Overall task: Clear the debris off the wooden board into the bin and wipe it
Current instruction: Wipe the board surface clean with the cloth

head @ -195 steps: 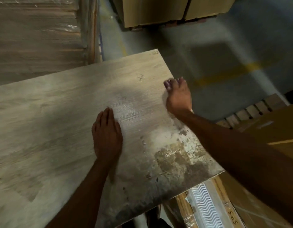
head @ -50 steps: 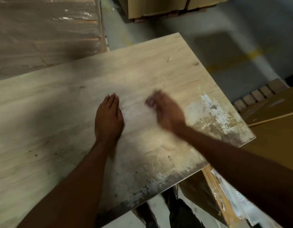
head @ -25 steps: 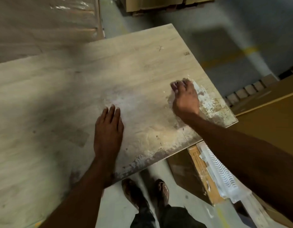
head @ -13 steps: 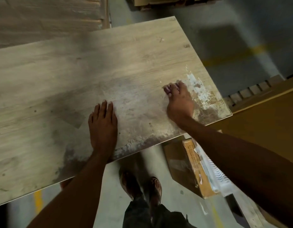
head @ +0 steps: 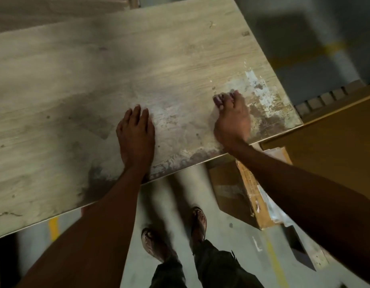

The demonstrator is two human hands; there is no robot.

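We have the wooden board (head: pixel 121 84) lying flat and raised in front of us, its near edge overhanging the floor (head: pixel 173 206) where our feet stand, its right corner stopping just beside a brown panel (head: pixel 333 154). We judge it stiff and fairly heavy, a big rigid sheet that will not flex under a palm, with a smooth laminate-like face that a hand slides over easily; if it had to be shifted, the near edge and that right corner look like the places to take hold, one hand at each. Our left hand (head: pixel 136 136) lies flat, fingers together and straight, pressing the board and closed on nothing. Our right hand (head: pixel 231 119) has its fingers curled under against the surface at the edge of the crusted white-and-brown residue (head: pixel 261 100) (whether it pinches a rag or scrap beneath them we cannot tell). Compared with half a second ago, the right hand has drawn slightly back toward the near edge, the left has barely moved, and the residue patch looks much the same. No bin shows, unless the cardboard box (head: pixel 238 192) below serves.
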